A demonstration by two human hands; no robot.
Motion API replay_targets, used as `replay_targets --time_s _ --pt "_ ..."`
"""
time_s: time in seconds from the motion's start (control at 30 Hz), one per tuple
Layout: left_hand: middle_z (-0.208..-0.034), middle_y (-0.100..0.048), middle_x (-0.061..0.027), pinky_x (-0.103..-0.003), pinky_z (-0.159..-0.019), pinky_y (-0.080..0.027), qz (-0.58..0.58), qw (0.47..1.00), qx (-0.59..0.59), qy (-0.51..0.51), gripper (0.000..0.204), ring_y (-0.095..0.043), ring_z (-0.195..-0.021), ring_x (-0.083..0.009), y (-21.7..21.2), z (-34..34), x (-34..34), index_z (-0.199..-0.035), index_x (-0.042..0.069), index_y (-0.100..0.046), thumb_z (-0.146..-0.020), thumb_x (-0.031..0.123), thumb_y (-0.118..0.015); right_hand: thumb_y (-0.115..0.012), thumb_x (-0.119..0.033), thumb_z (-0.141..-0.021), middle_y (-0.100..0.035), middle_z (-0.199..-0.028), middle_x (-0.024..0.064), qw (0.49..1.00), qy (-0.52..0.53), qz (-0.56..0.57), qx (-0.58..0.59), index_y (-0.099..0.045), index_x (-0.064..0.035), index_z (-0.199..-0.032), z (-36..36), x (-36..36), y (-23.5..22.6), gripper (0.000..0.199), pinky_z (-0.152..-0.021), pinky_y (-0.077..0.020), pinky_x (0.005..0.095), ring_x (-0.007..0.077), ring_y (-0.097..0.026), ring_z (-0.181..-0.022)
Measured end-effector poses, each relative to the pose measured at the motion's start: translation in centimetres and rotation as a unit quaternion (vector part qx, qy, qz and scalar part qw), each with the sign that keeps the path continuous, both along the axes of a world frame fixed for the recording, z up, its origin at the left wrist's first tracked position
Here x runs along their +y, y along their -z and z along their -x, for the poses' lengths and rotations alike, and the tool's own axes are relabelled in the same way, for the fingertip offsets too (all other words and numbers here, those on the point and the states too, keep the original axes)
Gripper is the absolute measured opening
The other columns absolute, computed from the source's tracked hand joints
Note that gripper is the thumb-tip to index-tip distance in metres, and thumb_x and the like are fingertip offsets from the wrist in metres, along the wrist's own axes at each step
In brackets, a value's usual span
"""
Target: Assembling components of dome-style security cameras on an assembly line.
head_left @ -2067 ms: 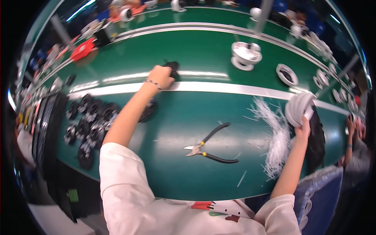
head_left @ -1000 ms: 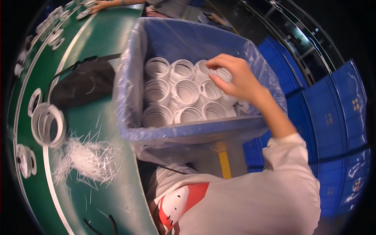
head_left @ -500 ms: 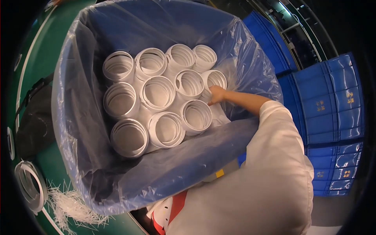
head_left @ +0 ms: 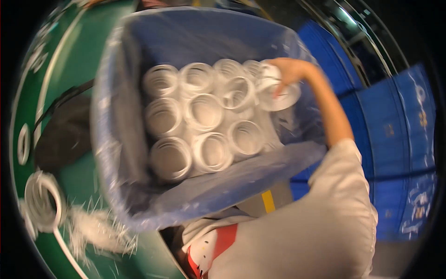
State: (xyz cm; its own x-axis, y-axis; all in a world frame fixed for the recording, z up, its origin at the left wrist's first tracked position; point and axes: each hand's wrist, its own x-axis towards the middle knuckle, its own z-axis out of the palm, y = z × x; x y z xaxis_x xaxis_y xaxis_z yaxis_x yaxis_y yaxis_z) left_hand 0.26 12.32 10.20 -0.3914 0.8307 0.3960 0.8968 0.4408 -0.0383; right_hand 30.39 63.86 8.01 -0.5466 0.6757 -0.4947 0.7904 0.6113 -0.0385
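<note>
Several white hollow cylinders (head_left: 204, 111), each looking like a stack of thin rings, stand in rows inside a bin (head_left: 195, 39) lined with clear plastic film. At the bin's far right my right hand (head_left: 289, 74) is closed on one white hollow cylinder (head_left: 283, 98), which is tilted and raised beside the others. Motion smears it, and the hand covers part of its rim. My left hand is out of view.
Blue stacked crates (head_left: 390, 125) stand to the right of the bin. On the green surface at left lie a white ring stack (head_left: 44, 202), a pile of thin white strips (head_left: 100, 230) and a dark bag (head_left: 65, 135). A yellow mark (head_left: 268, 201) shows below the bin.
My right hand has moved up and away toward the far right of the bin, lifting and tilting the end cylinder of the middle row. The whole view has shifted slightly.
</note>
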Motion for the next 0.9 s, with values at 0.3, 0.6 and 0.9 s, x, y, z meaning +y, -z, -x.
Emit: replay_targets --time_s 0.3,0.6,0.9 --pt "-0.104 -0.052 -0.0232 -0.046 -0.075 -0.044 -0.100 0.971 -0.084 0.201 0.047 -0.053 -0.089 -0.0377 2.8 0.8 -2.3 -0.116 -0.001 -0.040 -0.072 0.004 -0.057 -0.054 -0.022 -0.075 -0.041 -0.067 0.0000 0.495 0.068 0.340 0.796 -0.038 -0.0041 -0.117 10.3 -24.0 -3.0 0.049 -0.070 -0.0420 0.0340 0.0117 -0.044 -0.062" --pt "-0.127 -0.031 -0.0247 -0.048 -0.090 -0.034 -0.194 0.971 -0.042 0.136 0.072 -0.034 -0.114 -0.0423 2.6 0.7 0.8 -0.121 0.007 -0.040 -0.057 0.013 -0.072 -0.054 -0.006 -0.073 -0.042 -0.062 0.0007 0.224 0.309 0.690 0.616 -0.040 -0.0049 -0.101 28.1 -35.3 6.1 0.031 -0.075 -0.0410 0.0311 0.0146 -0.045 -0.060" --pt "-0.134 -0.030 -0.0056 -0.063 -0.095 -0.014 -0.046 0.993 0.069 0.087 0.063 -0.022 -0.127 -0.0264 7.2 6.0 6.3 -0.117 0.012 -0.045 -0.058 0.015 -0.066 -0.059 -0.020 -0.077 -0.057 -0.082 0.0041 0.248 0.331 0.640 0.648 -0.050 -0.0068 -0.099 33.5 -31.4 12.9 0.027 -0.075 -0.0468 0.0334 0.0157 -0.056 -0.078"
